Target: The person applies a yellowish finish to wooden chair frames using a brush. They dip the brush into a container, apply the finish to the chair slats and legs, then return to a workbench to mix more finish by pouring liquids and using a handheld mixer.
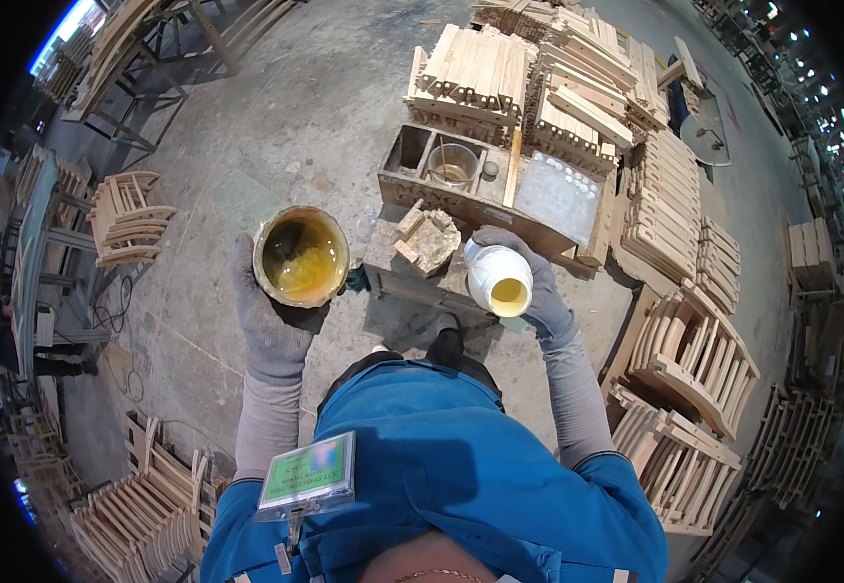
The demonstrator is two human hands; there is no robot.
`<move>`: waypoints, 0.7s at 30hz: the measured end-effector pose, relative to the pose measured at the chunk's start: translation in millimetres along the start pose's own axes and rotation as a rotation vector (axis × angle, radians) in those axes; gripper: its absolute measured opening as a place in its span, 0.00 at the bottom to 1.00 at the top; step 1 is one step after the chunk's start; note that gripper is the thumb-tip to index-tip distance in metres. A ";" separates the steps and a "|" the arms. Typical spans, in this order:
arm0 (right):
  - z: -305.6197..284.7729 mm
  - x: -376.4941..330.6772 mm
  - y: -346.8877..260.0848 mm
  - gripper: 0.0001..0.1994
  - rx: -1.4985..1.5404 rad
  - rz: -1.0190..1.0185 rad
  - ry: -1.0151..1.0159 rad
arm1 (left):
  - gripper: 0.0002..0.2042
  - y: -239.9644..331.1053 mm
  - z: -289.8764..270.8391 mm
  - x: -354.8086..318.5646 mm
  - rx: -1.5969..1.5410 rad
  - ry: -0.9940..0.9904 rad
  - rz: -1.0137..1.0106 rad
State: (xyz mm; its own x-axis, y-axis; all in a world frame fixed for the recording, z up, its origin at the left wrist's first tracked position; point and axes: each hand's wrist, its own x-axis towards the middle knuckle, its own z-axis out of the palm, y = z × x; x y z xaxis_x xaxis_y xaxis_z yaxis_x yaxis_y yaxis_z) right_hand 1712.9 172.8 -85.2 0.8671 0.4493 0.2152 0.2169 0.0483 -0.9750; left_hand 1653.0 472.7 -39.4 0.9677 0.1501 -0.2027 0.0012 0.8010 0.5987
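My left hand, in a grey glove, is closed around a round cup with a crusted rim. Yellowish liquid lies inside the cup. In my gloved right hand is a white bottle, tilted so that its round opening, yellow within, faces me. The two vessels are held apart at about the same height. Between and beyond them, a crusted, many-sided block rests on a worn wooden stand. Behind it is a wooden box with compartments, which holds a clear round container.
A flat grey plate and a wooden stick lie on the box's right part. Stacks of wooden pieces stand behind it and along the right. Slatted wooden frames sit at the near right, and curved wooden parts at left.
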 end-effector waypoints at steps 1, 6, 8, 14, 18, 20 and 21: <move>0.8 -0.4 0.8 0.29 -0.004 0.002 0.000 | 0.28 0.0 -2.2 -0.1 0.023 -0.024 0.015; 4.4 -3.1 6.9 0.29 0.101 0.072 0.043 | 0.28 0.5 -6.5 -0.2 0.134 -0.087 0.062; 7.7 -5.2 9.5 0.29 0.136 0.115 0.080 | 0.29 0.9 -6.4 -0.6 0.094 -0.083 0.043; 12.5 -17.8 18.9 0.29 -0.090 0.336 0.100 | 0.31 1.2 -2.4 -4.8 -0.080 -0.005 -0.031; 14.0 -16.5 28.1 0.31 0.054 0.437 0.146 | 0.31 0.0 -0.6 -6.2 -0.084 0.008 -0.038; 13.7 -17.4 33.1 0.31 0.214 0.442 0.178 | 0.31 -1.7 0.6 -7.2 -0.079 0.024 -0.032; 13.8 -16.5 33.4 0.31 0.304 0.457 0.174 | 0.31 -2.0 1.1 -8.4 -0.072 0.039 -0.027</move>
State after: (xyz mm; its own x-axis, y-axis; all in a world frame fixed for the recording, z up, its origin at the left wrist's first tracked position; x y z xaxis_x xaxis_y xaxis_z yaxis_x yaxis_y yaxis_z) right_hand 1699.6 179.3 -122.0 0.9089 0.3330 -0.2509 -0.3136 0.1494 -0.9377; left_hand 1645.1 469.1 -38.0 0.9569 0.1496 -0.2488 0.0073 0.8445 0.5355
